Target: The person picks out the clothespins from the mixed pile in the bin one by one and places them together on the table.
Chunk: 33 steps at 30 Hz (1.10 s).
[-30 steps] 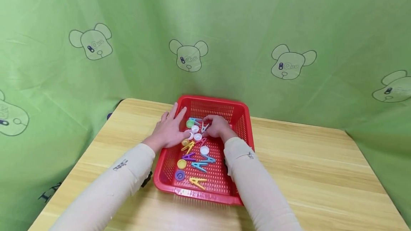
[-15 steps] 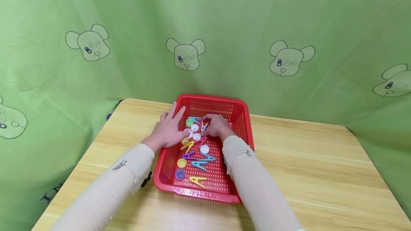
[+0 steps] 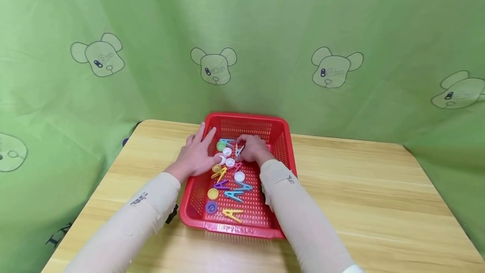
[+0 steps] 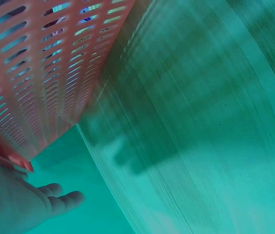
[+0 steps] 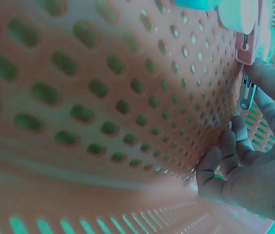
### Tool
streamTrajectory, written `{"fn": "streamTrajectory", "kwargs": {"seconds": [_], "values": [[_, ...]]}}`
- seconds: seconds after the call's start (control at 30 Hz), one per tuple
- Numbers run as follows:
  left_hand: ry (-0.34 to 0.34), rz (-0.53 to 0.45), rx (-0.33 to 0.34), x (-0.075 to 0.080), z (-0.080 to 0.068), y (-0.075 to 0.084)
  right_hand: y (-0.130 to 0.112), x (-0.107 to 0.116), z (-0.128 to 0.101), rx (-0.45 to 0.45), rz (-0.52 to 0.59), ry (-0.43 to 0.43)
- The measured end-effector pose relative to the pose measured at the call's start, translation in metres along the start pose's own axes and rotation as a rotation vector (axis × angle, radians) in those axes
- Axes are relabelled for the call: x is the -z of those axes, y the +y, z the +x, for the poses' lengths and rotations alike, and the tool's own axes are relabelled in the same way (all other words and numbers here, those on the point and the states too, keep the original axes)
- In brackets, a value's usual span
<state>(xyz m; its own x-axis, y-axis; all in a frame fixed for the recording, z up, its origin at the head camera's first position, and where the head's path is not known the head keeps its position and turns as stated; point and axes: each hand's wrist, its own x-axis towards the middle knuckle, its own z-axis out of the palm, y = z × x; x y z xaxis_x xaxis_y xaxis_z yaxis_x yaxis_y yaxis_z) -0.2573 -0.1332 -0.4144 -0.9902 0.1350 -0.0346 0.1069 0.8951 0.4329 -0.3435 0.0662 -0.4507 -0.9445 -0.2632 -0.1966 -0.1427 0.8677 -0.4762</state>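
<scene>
Right hand [image 3: 254, 150]: fingers curled, pinching a small white plastic clothespin [image 3: 238, 151] with a metal spring, low over the basket floor.
Left hand [image 3: 197, 155]: fingers straight, lying flat over the left rim of the red perforated plastic basket [image 3: 282, 138].
Basket contents: round white bottle caps [image 3: 227, 152], a green cap [image 3: 221, 145], pointed blue [image 3: 235, 195], yellow [image 3: 232, 214] and purple pegs [image 3: 221, 185].
Surroundings: smooth pale wooden table [image 3: 360, 188]; creased green cloth backdrop [image 3: 341, 20] with bear prints.
Obstruction: right hand hides the caps behind it.
</scene>
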Motion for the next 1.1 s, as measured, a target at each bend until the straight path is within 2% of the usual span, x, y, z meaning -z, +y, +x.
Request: {"fn": "streamTrajectory", "kwargs": {"seconds": [0.27,0.5,0.73,0.97,1.1], "values": [[0.013,0.026,0.008,0.000,0.001,0.000,-0.002,0.006,-0.001,0.004,0.029,0.037],[0.018,0.009,-0.002,0.000,0.000,0.002,-0.004,0.015,-0.002,0.002,0.034,0.071],[0.009,0.031,-0.010,-0.001,-0.002,0.005,-0.003,0.028,-0.012,-0.005,0.081,0.091],[0.012,0.052,-0.013,0.000,-0.003,0.006,0.000,0.042,-0.022,0.033,0.050,0.155],[0.016,0.045,-0.015,-0.001,-0.004,0.007,0.000,0.044,-0.025,0.034,0.078,0.159]]}}
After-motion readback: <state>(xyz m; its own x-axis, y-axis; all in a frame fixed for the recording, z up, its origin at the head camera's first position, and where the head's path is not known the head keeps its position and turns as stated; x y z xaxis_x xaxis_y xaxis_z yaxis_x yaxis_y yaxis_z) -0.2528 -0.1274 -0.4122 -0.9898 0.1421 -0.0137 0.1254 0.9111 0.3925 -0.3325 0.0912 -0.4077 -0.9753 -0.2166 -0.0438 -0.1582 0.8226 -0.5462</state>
